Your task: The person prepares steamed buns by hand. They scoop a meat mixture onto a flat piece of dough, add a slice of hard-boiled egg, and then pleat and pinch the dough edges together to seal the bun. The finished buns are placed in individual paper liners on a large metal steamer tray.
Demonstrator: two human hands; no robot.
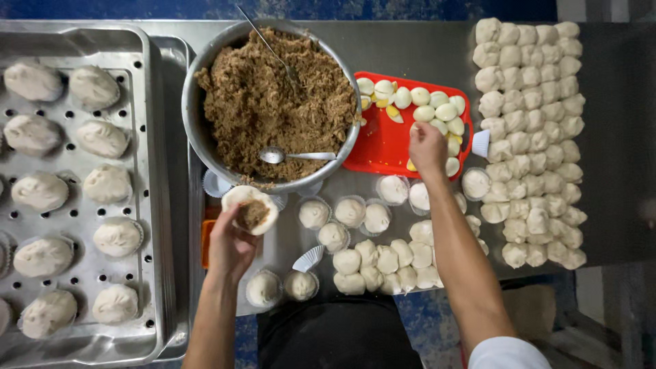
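My left hand (231, 246) holds a flattened round of white dough (251, 208) with a spoonful of brown minced filling in its middle, just below the big metal bowl (195, 130) of the same filling. My right hand (427, 147) reaches onto the red tray (383, 147), fingers closing on a boiled egg wedge (415, 128) among several egg pieces. A spoon (290, 156) lies in the bowl, near its front rim.
A perforated metal tray (140, 178) at the left carries several finished buns. Many small dough balls (533, 130) lie in rows at the right, more sit in paper cups (350, 210) near the table's front edge. A second utensil handle (263, 37) sticks out of the filling.
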